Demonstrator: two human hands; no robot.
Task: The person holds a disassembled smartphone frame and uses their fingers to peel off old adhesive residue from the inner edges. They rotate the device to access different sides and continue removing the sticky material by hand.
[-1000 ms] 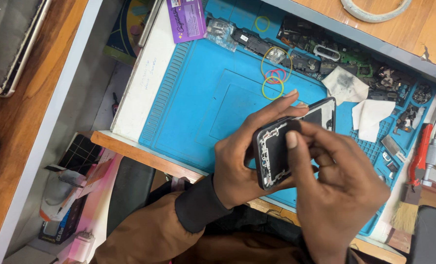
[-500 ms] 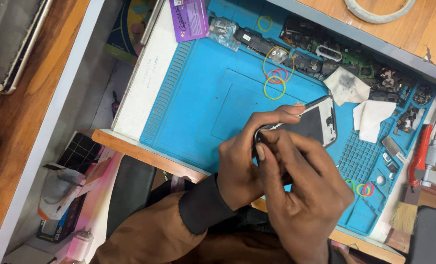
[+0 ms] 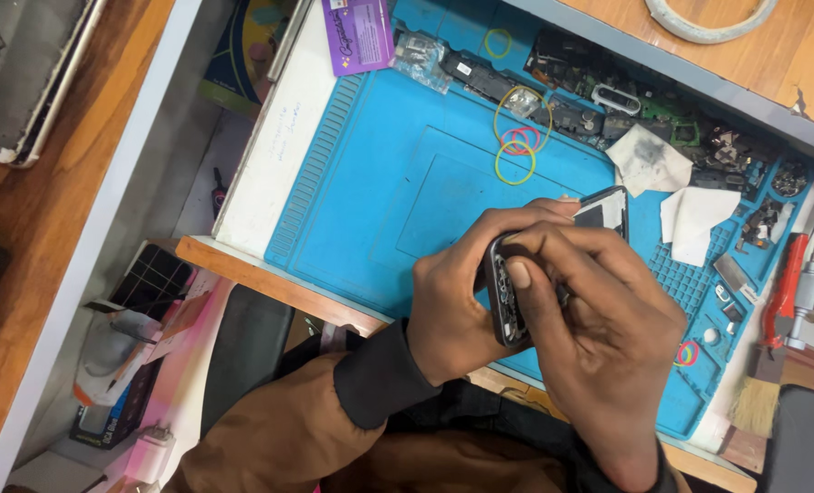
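Phone: opened smartphone (image 3: 553,265) sat above the blue repair mat (image 3: 379,183), near your edge
Left hand (image 3: 457,301): fingers curled shut around its frame
Right hand (image 3: 598,338): thumb pressed inside; fingers closed over
Handling: probably light, stiff, fragile; grip frame edges

Opened black phone (image 3: 507,301) gripped edge-on in left hand (image 3: 457,306) above blue repair mat (image 3: 370,183). Right hand (image 3: 598,329) overlapping, thumb pressed on phone frame. Coloured rubber bands (image 3: 518,146), white tissues (image 3: 699,219), small parts (image 3: 608,100) along mat's far edge.
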